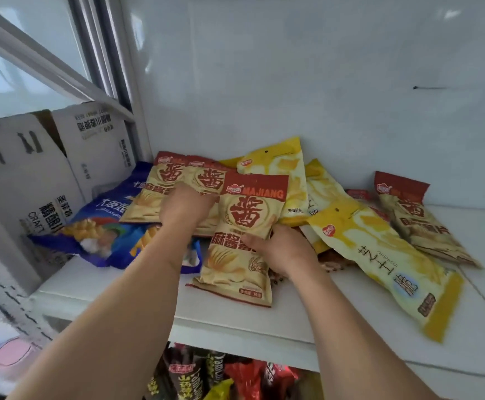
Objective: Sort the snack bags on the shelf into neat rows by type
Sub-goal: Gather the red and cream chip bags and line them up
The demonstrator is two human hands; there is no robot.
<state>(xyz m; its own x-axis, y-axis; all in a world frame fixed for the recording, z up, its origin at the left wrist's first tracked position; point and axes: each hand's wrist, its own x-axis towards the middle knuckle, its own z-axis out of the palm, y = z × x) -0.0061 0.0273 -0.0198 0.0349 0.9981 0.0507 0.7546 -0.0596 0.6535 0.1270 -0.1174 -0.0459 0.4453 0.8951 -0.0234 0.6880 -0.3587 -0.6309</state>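
Note:
On the white shelf point(264, 321) a beige and red bag marked MAJIANG point(247, 220) lies in the middle front. My right hand point(281, 249) grips its right edge. My left hand point(186, 207) rests, fingers curled, on two more beige and red bags point(160, 192) behind it to the left. Another bag of that type point(414, 220) lies at the far right. Yellow bags lie between: one at the back point(284, 168), one at the front right point(388, 261). Blue bags point(102, 226) are heaped at the left.
White cardboard boxes point(33, 180) with black print stand to the left of the shelf. The white back wall point(322, 96) is close behind the bags. Below the shelf's front edge, dark and red snack bags point(221, 373) fill a lower shelf.

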